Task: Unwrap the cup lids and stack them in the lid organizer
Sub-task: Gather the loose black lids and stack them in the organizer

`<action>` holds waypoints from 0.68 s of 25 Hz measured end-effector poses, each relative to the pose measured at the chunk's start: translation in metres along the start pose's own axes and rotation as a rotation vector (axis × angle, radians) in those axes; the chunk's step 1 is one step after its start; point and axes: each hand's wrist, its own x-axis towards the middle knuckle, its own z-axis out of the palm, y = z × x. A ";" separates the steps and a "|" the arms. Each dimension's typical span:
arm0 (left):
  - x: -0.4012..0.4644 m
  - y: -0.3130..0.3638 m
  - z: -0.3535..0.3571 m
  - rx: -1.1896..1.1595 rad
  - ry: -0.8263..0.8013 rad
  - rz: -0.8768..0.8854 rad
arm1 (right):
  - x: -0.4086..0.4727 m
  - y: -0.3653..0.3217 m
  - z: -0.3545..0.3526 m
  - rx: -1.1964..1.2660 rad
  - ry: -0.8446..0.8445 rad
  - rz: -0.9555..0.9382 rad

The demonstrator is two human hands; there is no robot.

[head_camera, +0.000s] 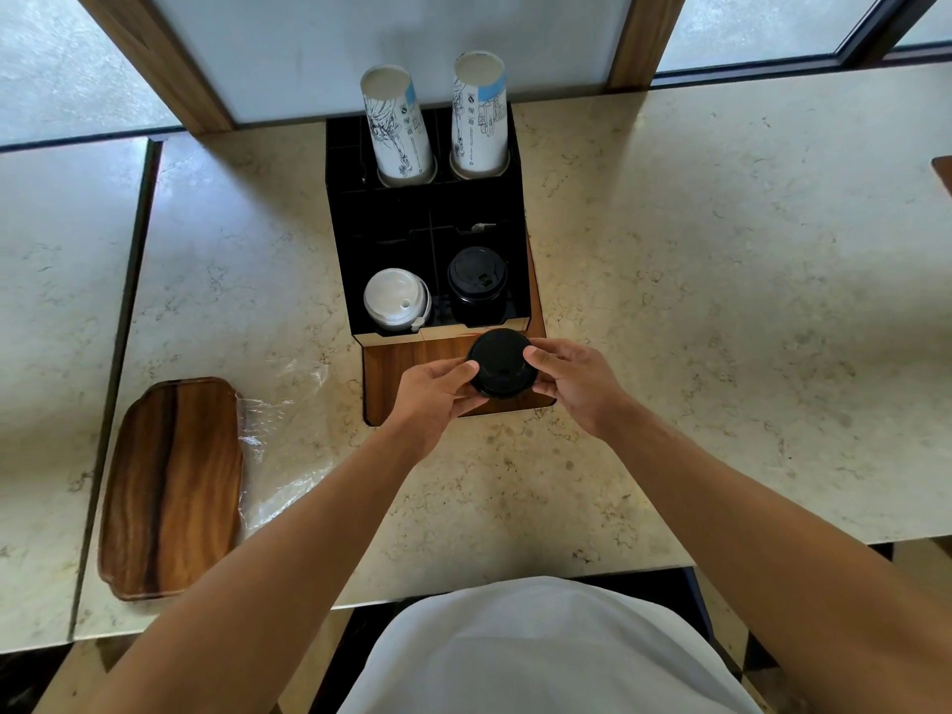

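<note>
A black cup lid (500, 363) is held between both hands just in front of the black lid organizer (391, 219). My left hand (432, 394) grips its left edge and my right hand (572, 378) grips its right edge. Inside the organizer's front right slot stands a stack of black lids (476, 283). The front left slot holds a stack of white lids (395, 298). Crumpled clear plastic wrap (278, 430) lies on the counter to the left.
Two stacks of printed paper cups (396, 128) (479, 115) stand upside down in the organizer's back slots. The organizer sits on a wooden board (412, 363). A wooden tray (172, 487) lies at the left, near the counter's front edge. A window runs behind.
</note>
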 end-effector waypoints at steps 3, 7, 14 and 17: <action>0.001 0.006 0.000 0.021 0.068 0.020 | 0.000 -0.007 0.002 0.015 0.019 -0.007; 0.005 0.018 0.001 0.058 0.108 0.069 | 0.003 -0.024 0.010 -0.086 0.121 -0.039; 0.020 0.054 0.012 -0.044 0.180 0.095 | 0.015 -0.065 0.032 -0.311 0.323 -0.189; 0.028 0.068 0.018 0.008 0.236 0.136 | 0.022 -0.083 0.040 -0.431 0.353 -0.259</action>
